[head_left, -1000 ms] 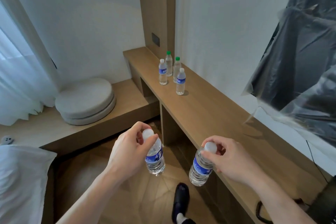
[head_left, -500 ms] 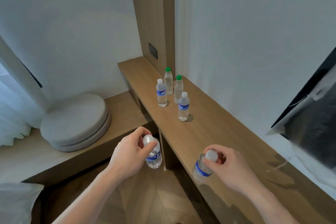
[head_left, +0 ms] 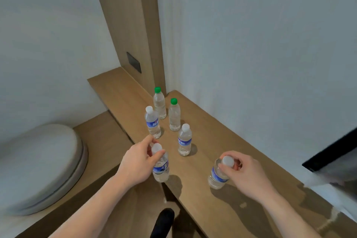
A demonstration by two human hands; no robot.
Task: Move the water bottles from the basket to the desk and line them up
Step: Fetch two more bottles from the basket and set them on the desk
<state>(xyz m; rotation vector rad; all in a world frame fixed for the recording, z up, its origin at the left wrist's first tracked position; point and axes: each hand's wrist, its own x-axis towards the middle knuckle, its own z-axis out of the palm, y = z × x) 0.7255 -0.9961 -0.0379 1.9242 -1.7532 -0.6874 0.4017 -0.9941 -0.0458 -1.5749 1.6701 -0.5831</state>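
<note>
The fingers (head_left: 154,157) of the left hand (head_left: 138,164) are wrapped around the neck of a blue-labelled water bottle (head_left: 160,168), just under its white cap, holding it upright at the near edge of the wooden table (head_left: 241,162); whether its base touches the surface cannot be told. The right hand (head_left: 245,175) pinches a second blue-labelled bottle (head_left: 218,176) by the neck and cap, fingers closed tight, with the bottle leaning slightly and its base low over the table top, contact unclear. Beyond the left fingers, just past them, a third white-capped bottle (head_left: 152,123) stands upright, and between the two hands but farther off stands a fourth white-capped bottle (head_left: 184,141). Farther still, toward the corner by the wooden wall panel (head_left: 127,25), two green-capped bottles (head_left: 167,109) stand upright side by side, one a little behind the other. Out to the left of the left hand, a round grey cushion (head_left: 40,164) lies on a lower wooden bench (head_left: 108,141).
</note>
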